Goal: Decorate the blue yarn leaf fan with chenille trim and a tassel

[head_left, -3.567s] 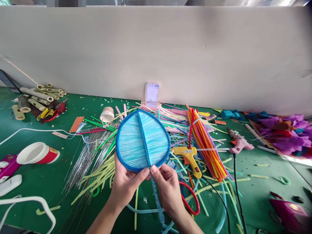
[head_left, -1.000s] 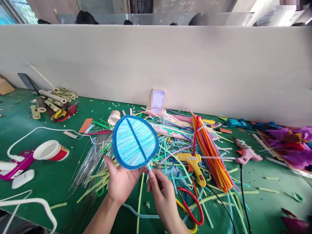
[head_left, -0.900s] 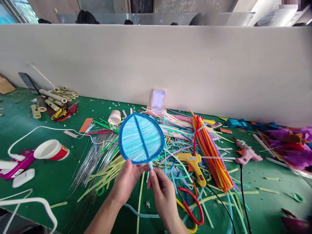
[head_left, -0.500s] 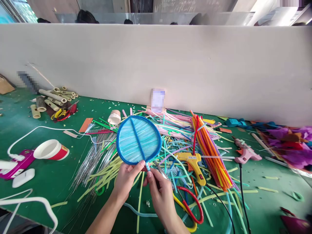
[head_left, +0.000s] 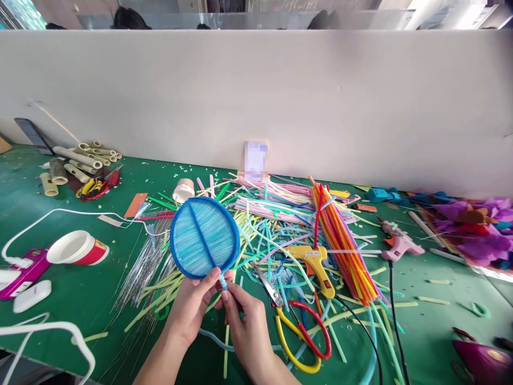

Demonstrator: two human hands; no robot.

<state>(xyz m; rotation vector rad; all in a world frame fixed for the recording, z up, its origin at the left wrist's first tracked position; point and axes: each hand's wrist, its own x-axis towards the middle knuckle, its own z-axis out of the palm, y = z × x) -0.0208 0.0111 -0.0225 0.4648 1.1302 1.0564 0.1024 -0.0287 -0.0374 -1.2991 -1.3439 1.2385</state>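
A round blue fan (head_left: 205,235) with a dark blue rim, a centre rib and pale blue fill stands tilted up in front of me. My left hand (head_left: 196,299) pinches the base of its rim where the handle begins. Just below, the fingers of my right hand (head_left: 244,315) close on the thin light-blue wrapped handle (head_left: 223,281). The handle's lower end is hidden by my fingers. To the right of my right hand lie scissors (head_left: 302,331) with one red and one yellow grip, blades pointing up and left.
A yellow glue gun (head_left: 315,264) and a bundle of orange pipe cleaners (head_left: 348,246) lie right of centre. A pink glue gun (head_left: 401,241) sits farther right. At left are a paper cup (head_left: 78,248), a magenta power strip (head_left: 30,272) and bamboo pieces (head_left: 82,160).
Both hands and the fan have moved left and slightly down, and the fan has tilted a little. More of the scissors shows. The whole view has shifted slightly.
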